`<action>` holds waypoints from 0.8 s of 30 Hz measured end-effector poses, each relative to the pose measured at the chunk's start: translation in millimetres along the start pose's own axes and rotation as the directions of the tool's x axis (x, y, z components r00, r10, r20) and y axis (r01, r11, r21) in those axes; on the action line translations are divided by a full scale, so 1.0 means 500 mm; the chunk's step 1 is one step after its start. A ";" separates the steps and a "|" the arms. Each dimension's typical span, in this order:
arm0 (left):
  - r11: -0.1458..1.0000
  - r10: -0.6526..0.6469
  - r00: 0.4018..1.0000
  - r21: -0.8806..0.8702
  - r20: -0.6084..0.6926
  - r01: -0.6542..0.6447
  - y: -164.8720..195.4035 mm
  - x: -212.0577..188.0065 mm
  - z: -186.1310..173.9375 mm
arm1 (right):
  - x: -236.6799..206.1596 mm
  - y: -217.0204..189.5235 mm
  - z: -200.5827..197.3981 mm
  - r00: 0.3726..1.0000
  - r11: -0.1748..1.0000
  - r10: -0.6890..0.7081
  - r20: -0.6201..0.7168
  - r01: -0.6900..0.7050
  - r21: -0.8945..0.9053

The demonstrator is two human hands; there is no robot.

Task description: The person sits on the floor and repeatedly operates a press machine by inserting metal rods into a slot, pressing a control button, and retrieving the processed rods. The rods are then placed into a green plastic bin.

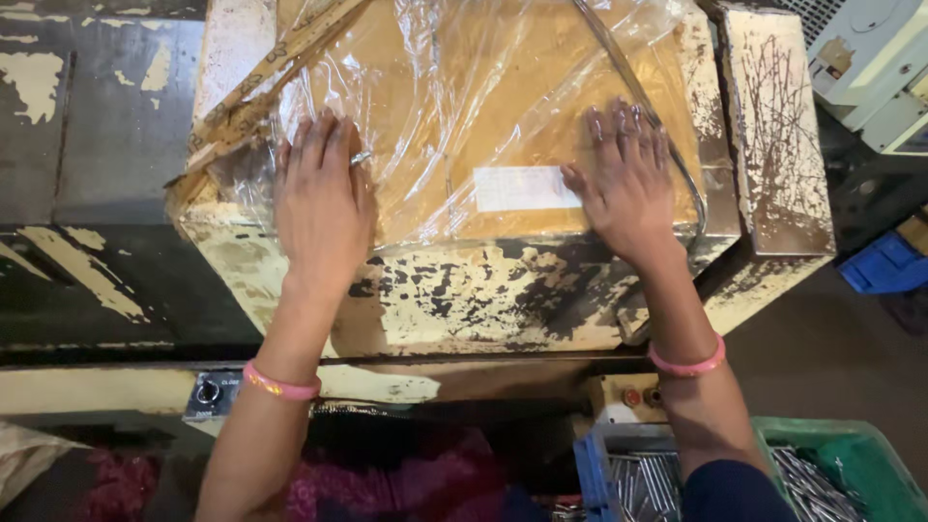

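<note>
Fingers [324, 145] of the left hand [321, 208] flat and released, pressing the clear plastic sheet [454, 87]; fingers [623, 130] of the right hand [628, 188] likewise spread flat, grasping nothing. Beneath the sheet, a brown cardboard box [512, 116] on a chipped cream surface [464, 290], long axis running left to right, white label [517, 188] toward the near edge. Far end of box cut off. Sheet edges hard to trace through glare. Near right, green bin [851, 464] of metal rods [638, 478], partly hidden by the arm.

place: factory workshop | under both hands: worn machine top [464, 290] with flaking cream paint | below right hand: green crate [851, 464] of metal rods [638, 483]
</note>
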State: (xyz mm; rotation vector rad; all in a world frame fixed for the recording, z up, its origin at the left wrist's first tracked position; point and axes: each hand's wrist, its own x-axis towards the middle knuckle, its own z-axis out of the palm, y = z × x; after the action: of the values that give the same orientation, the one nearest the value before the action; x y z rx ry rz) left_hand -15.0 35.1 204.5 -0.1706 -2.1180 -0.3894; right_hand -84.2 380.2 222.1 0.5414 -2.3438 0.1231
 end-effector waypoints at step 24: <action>0.998 -0.031 0.999 -0.046 -0.030 0.030 0.004 -0.002 -0.015 | -0.002 -0.012 -0.010 1.000 0.999 -0.009 -0.024 0.010 0.034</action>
State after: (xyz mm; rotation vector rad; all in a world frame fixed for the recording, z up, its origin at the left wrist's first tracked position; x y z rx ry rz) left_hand -8.0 34.2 207.9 -0.1575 -2.0842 -0.4560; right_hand -77.7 376.5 224.8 0.5647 -2.3196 0.1643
